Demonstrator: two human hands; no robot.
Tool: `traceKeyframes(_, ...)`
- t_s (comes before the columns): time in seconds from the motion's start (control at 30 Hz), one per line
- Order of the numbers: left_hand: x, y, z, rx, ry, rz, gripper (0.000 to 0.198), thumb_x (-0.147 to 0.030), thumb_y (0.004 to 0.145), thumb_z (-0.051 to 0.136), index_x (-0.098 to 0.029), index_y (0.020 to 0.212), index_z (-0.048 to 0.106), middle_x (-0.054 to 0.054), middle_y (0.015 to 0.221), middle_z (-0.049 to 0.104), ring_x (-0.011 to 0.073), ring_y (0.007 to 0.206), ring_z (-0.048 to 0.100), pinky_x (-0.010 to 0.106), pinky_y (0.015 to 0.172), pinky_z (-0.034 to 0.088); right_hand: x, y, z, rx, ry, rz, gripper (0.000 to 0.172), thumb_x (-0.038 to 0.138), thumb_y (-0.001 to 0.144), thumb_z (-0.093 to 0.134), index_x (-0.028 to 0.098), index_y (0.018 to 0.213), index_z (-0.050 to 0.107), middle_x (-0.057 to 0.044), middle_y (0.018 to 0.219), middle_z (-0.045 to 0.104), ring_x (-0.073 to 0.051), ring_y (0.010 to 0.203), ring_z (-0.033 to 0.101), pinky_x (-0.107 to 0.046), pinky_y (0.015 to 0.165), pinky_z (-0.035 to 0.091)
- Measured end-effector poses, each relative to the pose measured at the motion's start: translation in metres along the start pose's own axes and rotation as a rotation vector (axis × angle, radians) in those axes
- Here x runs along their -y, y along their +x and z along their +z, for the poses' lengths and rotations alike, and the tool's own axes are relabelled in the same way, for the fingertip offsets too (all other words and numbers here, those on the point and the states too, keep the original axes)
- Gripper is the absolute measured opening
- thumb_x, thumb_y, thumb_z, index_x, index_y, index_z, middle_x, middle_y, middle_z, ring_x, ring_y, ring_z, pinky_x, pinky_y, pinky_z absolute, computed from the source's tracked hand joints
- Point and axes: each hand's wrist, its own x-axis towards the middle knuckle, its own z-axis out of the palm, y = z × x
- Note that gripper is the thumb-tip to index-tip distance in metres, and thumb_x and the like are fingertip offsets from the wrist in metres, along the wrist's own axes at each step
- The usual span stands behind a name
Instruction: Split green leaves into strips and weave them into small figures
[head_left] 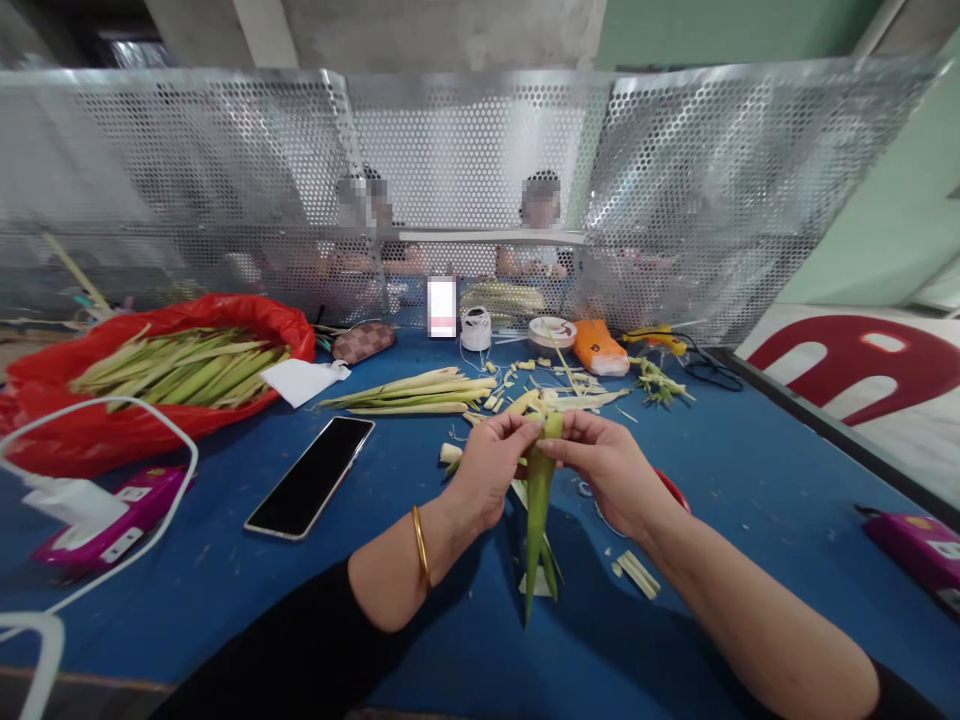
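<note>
Between my two hands hangs a green corn husk leaf (538,500), broad at the top and tapering to a point below. My left hand (491,462) pinches its upper left edge with thumb and fingers. On the other edge, my right hand (604,460) grips the same leaf near its top. Narrower green strips dangle behind the leaf. Just beyond my fingers lies a pile of pale husks (450,388), with cut bits scattered beside it. A few short pale pieces (639,575) rest right of the leaf's tip. Something red is partly hidden behind my right wrist.
A red plastic bag (292,330) full of green husks stands at the left. Nearby are a phone (311,480), a purple power strip (124,520) with a white cable, a white thread spool (475,330), a bowl (552,335) and an orange packet (600,347). Perforated metal panels (465,130) close off the back.
</note>
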Motion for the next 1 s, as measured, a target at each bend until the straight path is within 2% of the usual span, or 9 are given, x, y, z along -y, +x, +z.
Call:
traceKeyframes(0.13,0.001,0.000,0.001,-0.062,-0.002,0.006,0.026,-0.037,0.067,0.073,-0.016,0.068,0.057,-0.004,0.058,0.055,0.0086,0.049,0.050,0.019,0.045,0.037,0.000,-0.001,0.003,-0.028,-0.067,-0.051,0.018,0.029,0.064,0.079,0.019,0.067,0.064,0.002,0.065,0.062,-0.014,0.062,0.055,-0.028,0.062,0.044)
traceKeyframes(0.3,0.001,0.000,0.002,-0.102,-0.033,0.045,0.027,-0.036,0.066,0.074,-0.016,0.066,0.056,-0.005,0.057,0.054,0.0072,0.046,0.047,0.019,0.042,0.034,-0.004,-0.003,0.005,0.021,-0.073,0.029,0.023,0.029,0.061,0.080,0.019,0.074,0.064,0.001,0.067,0.064,-0.015,0.063,0.057,-0.029,0.063,0.047)
traceKeyframes(0.47,0.003,0.003,0.000,-0.131,-0.043,0.058,0.028,-0.037,0.064,0.075,-0.016,0.065,0.056,-0.005,0.057,0.052,0.0066,0.046,0.044,0.019,0.042,0.034,-0.007,-0.004,0.005,-0.028,-0.199,-0.074,0.017,0.030,0.065,0.077,0.021,0.072,0.064,0.002,0.063,0.060,-0.015,0.060,0.054,-0.029,0.059,0.046)
traceKeyframes(0.63,0.004,0.005,0.000,-0.157,-0.041,0.100,0.023,-0.033,0.066,0.072,-0.016,0.065,0.056,-0.005,0.057,0.053,0.0068,0.049,0.044,0.018,0.043,0.033,-0.006,-0.007,0.011,0.058,-0.101,0.022,0.024,0.027,0.062,0.079,0.022,0.081,0.066,0.001,0.071,0.065,-0.019,0.071,0.061,-0.032,0.067,0.049)
traceKeyframes(0.77,0.006,0.007,-0.001,-0.198,-0.051,0.118,0.019,-0.028,0.065,0.072,-0.015,0.063,0.057,-0.005,0.056,0.053,0.0062,0.050,0.044,0.018,0.045,0.033,-0.007,-0.009,0.013,0.049,-0.146,0.005,0.017,0.025,0.064,0.076,0.021,0.076,0.066,0.000,0.071,0.066,-0.019,0.071,0.060,-0.032,0.066,0.048)
traceKeyframes(0.87,0.007,0.008,-0.001,-0.199,-0.058,0.097,0.020,-0.030,0.065,0.073,-0.015,0.065,0.059,-0.004,0.057,0.055,0.0067,0.050,0.045,0.018,0.045,0.034,-0.005,-0.010,0.013,0.037,-0.156,-0.018,0.017,0.027,0.063,0.077,0.021,0.075,0.065,0.000,0.073,0.067,-0.018,0.070,0.060,-0.031,0.067,0.047)
traceKeyframes(1.0,0.004,0.009,-0.004,-0.175,-0.072,0.074,0.026,-0.038,0.066,0.074,-0.016,0.068,0.060,-0.004,0.058,0.057,0.0079,0.049,0.049,0.019,0.046,0.037,-0.003,-0.009,0.012,0.070,-0.103,0.022,0.019,0.030,0.064,0.076,0.020,0.076,0.066,0.001,0.070,0.065,-0.015,0.068,0.057,-0.029,0.066,0.046)
